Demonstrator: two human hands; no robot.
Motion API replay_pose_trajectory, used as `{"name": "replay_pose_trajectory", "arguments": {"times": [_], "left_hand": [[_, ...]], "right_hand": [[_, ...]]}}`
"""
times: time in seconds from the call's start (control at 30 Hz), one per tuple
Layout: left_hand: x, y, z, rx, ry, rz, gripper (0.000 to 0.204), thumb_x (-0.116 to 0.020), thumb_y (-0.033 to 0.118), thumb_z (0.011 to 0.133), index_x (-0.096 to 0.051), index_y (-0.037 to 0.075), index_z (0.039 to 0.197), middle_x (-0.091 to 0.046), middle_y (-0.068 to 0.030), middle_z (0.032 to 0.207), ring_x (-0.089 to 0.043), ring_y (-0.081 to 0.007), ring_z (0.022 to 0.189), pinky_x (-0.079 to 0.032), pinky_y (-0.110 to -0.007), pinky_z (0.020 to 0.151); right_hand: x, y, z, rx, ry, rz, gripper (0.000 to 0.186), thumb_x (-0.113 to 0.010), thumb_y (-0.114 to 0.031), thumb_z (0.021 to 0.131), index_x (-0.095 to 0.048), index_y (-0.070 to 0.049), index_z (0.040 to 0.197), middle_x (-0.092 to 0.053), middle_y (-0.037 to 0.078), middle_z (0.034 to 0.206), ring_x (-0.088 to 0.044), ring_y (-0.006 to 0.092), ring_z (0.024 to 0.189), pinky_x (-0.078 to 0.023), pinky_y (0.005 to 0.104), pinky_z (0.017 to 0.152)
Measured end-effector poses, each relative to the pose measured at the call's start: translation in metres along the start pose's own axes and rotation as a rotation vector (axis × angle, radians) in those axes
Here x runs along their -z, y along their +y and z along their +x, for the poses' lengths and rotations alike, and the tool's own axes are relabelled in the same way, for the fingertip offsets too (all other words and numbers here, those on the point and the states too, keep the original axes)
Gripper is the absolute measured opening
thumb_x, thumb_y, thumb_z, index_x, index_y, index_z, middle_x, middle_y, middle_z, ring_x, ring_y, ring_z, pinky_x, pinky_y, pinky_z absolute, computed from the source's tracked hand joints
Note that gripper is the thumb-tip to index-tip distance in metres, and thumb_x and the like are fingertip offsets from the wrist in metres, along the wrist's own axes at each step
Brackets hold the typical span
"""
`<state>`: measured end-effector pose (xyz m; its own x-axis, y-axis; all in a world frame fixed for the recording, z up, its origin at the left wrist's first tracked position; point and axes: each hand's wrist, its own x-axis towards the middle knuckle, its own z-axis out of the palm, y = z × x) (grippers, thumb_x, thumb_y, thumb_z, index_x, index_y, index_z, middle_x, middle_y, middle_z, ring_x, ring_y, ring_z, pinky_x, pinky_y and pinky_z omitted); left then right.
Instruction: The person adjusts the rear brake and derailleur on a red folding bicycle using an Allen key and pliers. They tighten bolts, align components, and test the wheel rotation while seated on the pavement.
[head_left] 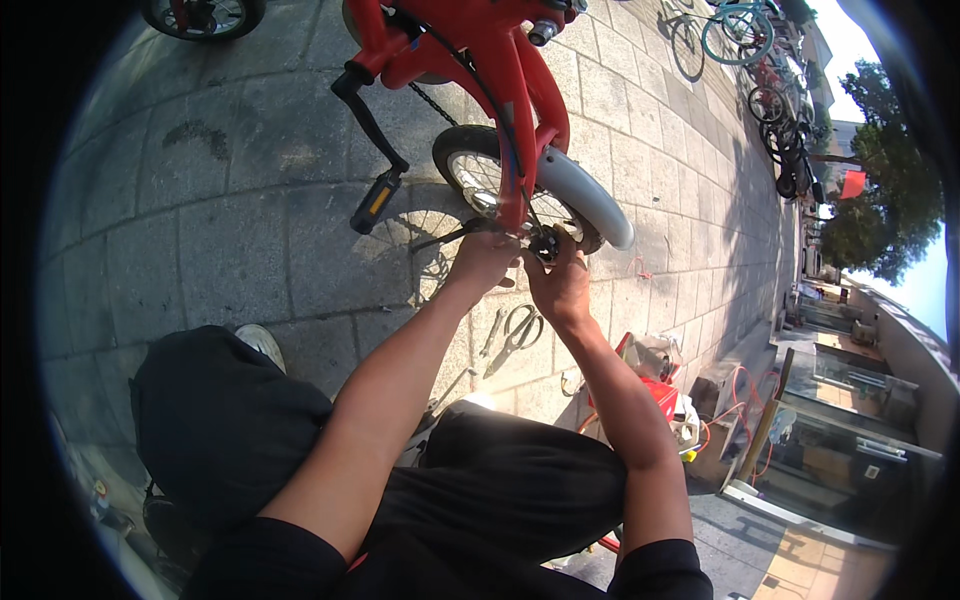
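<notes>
Both hands, left hand (483,258) and right hand (560,285), closed narrowly on the small metal axle hardware (545,245) at the red steel bicycle's (500,60) rear wheel (500,180). Rigid, probably greasy; best gripped by its flats.

The red bicycle (500,70) stands upside down on the paving, its small rear wheel (500,175) under a grey mudguard (590,195), the axle hub (545,243) just below the frame.

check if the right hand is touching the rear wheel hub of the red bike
Touching. The head view shows the right hand with fingers pressed onto the rear wheel hub of the red bike, no gap between them.
</notes>
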<state>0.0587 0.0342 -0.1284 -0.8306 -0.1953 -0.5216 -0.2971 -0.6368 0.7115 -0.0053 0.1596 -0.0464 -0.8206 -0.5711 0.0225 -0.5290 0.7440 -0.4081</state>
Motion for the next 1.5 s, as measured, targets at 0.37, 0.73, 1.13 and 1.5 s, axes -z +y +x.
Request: {"name": "replay_pose_trajectory", "arguments": {"times": [0.37,0.73,1.13,1.5], "left_hand": [[0.001,0.007,-0.006,-0.005,-0.009,0.185,0.033,-0.061,0.018,0.107,-0.072,0.001,0.133,-0.078,-0.0115,0.116,-0.078,-0.0201,0.105,-0.070,-0.034,0.067],[-0.007,-0.004,-0.008,0.000,0.021,-0.036,0.030,-0.060,0.022,0.105,-0.076,0.003,0.120,-0.079,-0.0108,0.104,-0.079,-0.0192,0.095,-0.066,-0.036,0.064],[-0.006,-0.036,0.006,-0.367,0.242,0.458,0.026,-0.062,0.020,0.108,-0.074,0.003,0.121,-0.079,-0.0134,0.098,-0.078,-0.0215,0.086,-0.062,-0.036,0.068],[-0.004,-0.002,-0.009,0.039,-0.078,0.024,0.032,-0.049,0.026,0.115,-0.070,0.002,0.120,-0.077,-0.0097,0.101,-0.079,-0.0200,0.087,-0.061,-0.033,0.058]], "right_hand": [[0.011,-0.022,0.005,-0.107,-0.078,0.101,0.069,-0.082,-0.035,0.095,-0.058,0.004,0.145,-0.078,0.022,0.112,-0.079,0.0324,0.095,-0.062,0.0409,0.082],[0.009,-0.007,0.007,-0.025,-0.119,0.026,0.066,-0.078,-0.024,0.096,-0.052,0.006,0.148,-0.079,0.022,0.112,-0.080,0.0336,0.098,-0.063,0.0416,0.082],[0.006,0.000,0.008,0.001,-0.113,-0.018,0.066,-0.080,-0.022,0.095,-0.051,0.006,0.147,-0.079,0.022,0.103,-0.081,0.0325,0.090,-0.063,0.0410,0.078],[0.005,0.004,0.009,-0.066,-0.125,-0.001,0.060,-0.081,-0.028,0.094,-0.056,-0.001,0.142,-0.079,0.021,0.105,-0.080,0.0332,0.094,-0.062,0.0413,0.082]]}}
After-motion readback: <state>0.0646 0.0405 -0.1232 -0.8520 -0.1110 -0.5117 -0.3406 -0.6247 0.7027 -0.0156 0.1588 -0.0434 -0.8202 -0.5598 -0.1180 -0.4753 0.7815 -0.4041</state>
